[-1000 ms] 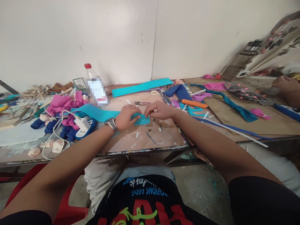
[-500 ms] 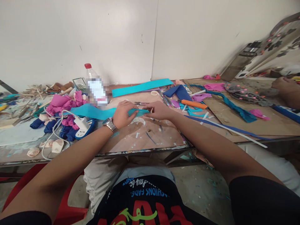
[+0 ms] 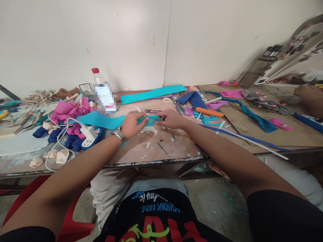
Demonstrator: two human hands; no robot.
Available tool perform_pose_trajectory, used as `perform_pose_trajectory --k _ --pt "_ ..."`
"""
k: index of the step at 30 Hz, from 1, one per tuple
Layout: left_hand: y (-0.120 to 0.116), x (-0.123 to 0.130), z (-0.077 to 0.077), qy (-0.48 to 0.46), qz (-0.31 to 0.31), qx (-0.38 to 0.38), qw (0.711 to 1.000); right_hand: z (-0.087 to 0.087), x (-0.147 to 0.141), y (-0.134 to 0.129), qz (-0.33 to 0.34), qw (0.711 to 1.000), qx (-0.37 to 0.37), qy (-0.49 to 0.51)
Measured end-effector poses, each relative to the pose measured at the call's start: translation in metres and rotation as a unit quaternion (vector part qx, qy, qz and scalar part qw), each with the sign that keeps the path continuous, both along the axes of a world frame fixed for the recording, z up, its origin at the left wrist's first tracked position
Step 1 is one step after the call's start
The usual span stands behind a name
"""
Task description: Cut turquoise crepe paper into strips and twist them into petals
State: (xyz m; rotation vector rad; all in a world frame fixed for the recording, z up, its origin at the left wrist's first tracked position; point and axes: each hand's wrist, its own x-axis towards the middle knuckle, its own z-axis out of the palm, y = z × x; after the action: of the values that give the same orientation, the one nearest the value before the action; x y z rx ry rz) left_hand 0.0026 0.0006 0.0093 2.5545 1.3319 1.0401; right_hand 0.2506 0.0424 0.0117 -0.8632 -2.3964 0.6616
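A long turquoise crepe paper strip (image 3: 101,120) stretches across the table from the left and passes under my left hand (image 3: 132,123). That hand wears a metal wristwatch and pinches the strip between thumb and fingers. At the strip's right end, my right hand (image 3: 171,119) grips its edge with thumb and fingertips. Between the two hands the paper shows as a short, fairly flat band. Just beyond it lies a slim metal tool, partly hidden, perhaps scissors or tweezers. Farther back is a second flat turquoise strip (image 3: 152,94).
Left of my hands are a blue power strip (image 3: 92,143) with a white plug, and pink and blue crumpled pieces. A phone (image 3: 106,97) leans against a red-capped bottle (image 3: 95,70). At right lie an orange-handled tool (image 3: 209,112), cardboard (image 3: 242,129) and another person's hand (image 3: 309,97).
My left fingers have come down and closed on the strip. The paper between my hands looks wider and flatter now. A small white scrap behind my left hand has come into view.
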Motion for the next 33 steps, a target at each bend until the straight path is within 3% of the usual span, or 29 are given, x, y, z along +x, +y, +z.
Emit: perform_pose_trajectory --k 12,22,33 --pt "-0.004 0.003 0.002 -0.083 -0.047 -0.080 0.992 -0.001 -0.007 -0.007 -0.007 0.997 0.018 0.080" --pt "-0.002 0.002 0.001 -0.042 -0.046 -0.034 0.997 0.003 -0.011 -0.012 -0.004 0.994 0.047 0.097" --pt "-0.003 0.002 0.001 -0.061 -0.055 -0.043 0.996 0.004 -0.012 -0.016 -0.023 0.993 0.039 0.105"
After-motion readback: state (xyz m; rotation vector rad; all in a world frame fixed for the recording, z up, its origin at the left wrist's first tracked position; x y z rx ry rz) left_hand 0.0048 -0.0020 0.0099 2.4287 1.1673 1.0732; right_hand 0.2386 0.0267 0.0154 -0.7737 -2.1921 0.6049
